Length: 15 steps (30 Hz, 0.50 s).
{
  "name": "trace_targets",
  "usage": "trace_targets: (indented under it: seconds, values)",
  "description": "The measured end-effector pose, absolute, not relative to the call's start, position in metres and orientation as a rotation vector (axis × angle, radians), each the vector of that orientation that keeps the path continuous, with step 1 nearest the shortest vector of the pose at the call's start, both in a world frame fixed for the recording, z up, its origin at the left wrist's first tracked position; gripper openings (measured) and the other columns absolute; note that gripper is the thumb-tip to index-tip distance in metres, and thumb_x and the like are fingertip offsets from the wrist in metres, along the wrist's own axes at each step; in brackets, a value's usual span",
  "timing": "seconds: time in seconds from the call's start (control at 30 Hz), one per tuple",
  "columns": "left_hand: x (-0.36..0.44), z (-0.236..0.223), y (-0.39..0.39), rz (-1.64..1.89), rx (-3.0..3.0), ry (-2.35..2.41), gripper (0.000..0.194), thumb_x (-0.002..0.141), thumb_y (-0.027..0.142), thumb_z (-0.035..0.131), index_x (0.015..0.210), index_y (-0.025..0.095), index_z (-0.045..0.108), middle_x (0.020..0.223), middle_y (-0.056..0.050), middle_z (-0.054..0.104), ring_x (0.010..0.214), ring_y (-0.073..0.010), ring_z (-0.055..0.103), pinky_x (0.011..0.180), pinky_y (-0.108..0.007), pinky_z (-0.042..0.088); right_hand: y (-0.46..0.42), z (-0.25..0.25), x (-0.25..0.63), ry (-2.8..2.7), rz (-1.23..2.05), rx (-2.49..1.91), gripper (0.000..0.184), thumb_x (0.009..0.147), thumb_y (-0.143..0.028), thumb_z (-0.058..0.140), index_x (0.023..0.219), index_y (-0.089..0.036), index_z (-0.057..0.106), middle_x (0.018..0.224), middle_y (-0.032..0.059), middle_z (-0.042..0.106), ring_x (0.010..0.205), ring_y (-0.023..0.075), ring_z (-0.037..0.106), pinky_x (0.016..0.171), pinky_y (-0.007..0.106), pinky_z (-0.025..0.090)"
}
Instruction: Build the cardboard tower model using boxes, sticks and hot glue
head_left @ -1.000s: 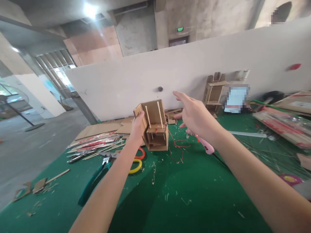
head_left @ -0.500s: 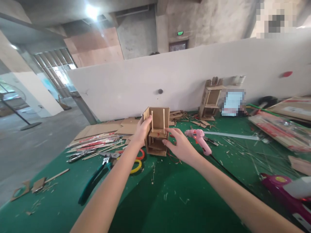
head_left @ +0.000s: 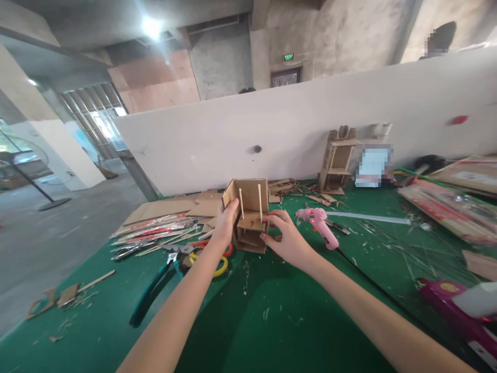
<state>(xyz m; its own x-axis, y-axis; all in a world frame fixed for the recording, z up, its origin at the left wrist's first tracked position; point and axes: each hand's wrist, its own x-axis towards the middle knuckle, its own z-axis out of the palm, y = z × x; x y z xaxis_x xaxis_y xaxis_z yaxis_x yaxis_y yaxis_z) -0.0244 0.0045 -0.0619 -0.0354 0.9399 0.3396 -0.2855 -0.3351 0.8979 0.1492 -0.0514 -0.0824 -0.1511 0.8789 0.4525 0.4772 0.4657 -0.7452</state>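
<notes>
A small cardboard shelf model (head_left: 252,197) stands at the middle of the green table, its front facing me. Two thin wooden sticks rise from its middle shelf, a left stick (head_left: 241,203) and a right stick (head_left: 260,202). My left hand (head_left: 225,224) is closed on the model's left wall, thumb on the inner side. At the right edge, the thumb and fingers of my right hand (head_left: 289,238) grip the model around the middle shelf, near the foot of the right stick. Some fingertips are hidden behind the cardboard.
Pliers (head_left: 155,290) and scissors (head_left: 221,267) lie left of the model. On the right are a pink glue gun (head_left: 320,224) and a purple glue gun (head_left: 446,300). A taller cardboard shelf (head_left: 337,163) stands behind, near a blurred screen (head_left: 373,165). Wrapped sticks (head_left: 155,228) and cardboard scraps lie about.
The cardboard model has tilted and shifted slightly down in view, with both hands still on it. The camera view has moved a little.
</notes>
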Motion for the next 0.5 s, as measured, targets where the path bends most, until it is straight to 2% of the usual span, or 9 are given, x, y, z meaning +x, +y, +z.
trace_targets:
  seconds: [0.1, 0.17, 0.23, 0.37, 0.5]
  values:
    - [-0.028, -0.078, -0.002, 1.553, 1.315, 0.904, 0.048, 0.073, 0.040, 0.070, 0.117, 0.022, 0.060, 0.122, -0.006, 0.064, 0.116, -0.0283, 0.057, 0.100, -0.040, 0.044, -0.054, -0.070, 0.160, -1.830, 0.612, -1.172, 0.038, 0.080, -0.029, 0.060, 0.118, -0.024, 0.057, 0.121, 0.0095, 0.049, 0.094, 0.0187, 0.063, 0.078, 0.036, 0.056]
    - [-0.029, -0.090, -0.003, 1.518, 1.307, 0.962, 0.048, 0.070, 0.034, 0.073, 0.115, 0.023, 0.060, 0.121, -0.006, 0.064, 0.113, -0.0278, 0.058, 0.099, -0.040, 0.044, -0.056, -0.057, 0.168, -1.873, 0.631, -1.213, 0.049, 0.079, -0.027, 0.061, 0.127, -0.024, 0.051, 0.106, 0.0059, 0.059, 0.084, 0.0173, 0.064, 0.080, 0.037, 0.054]
    - [-0.029, -0.101, -0.001, 1.504, 1.286, 0.986, 0.043, 0.071, 0.033, 0.070, 0.112, 0.021, 0.062, 0.118, -0.007, 0.066, 0.111, -0.0287, 0.059, 0.099, -0.042, 0.044, -0.059, -0.044, 0.174, -1.939, 0.623, -1.254, 0.048, 0.080, -0.025, 0.059, 0.127, -0.024, 0.052, 0.091, 0.0023, 0.066, 0.081, 0.0174, 0.065, 0.079, 0.035, 0.052]
    - [-0.024, -0.111, 0.005, 1.549, 1.207, 0.992, 0.041, 0.072, 0.031, 0.067, 0.111, 0.023, 0.062, 0.113, -0.006, 0.067, 0.111, -0.0283, 0.059, 0.098, -0.043, 0.044, -0.062, -0.027, 0.174, -1.990, 0.451, -1.423, 0.026, 0.082, -0.031, 0.055, 0.103, -0.020, 0.066, 0.079, 0.0028, 0.069, 0.075, 0.0181, 0.065, 0.070, 0.031, 0.049]
    - [-0.023, -0.114, 0.007, 1.559, 1.174, 0.983, 0.043, 0.072, 0.028, 0.066, 0.115, 0.024, 0.060, 0.115, -0.005, 0.066, 0.113, -0.0266, 0.057, 0.100, -0.041, 0.042, -0.055, -0.022, 0.170, -2.127, 0.382, -1.621, 0.028, 0.076, -0.050, 0.061, 0.075, -0.023, 0.066, 0.069, 0.0022, 0.067, 0.063, 0.0195, 0.061, 0.056, 0.031, 0.040]
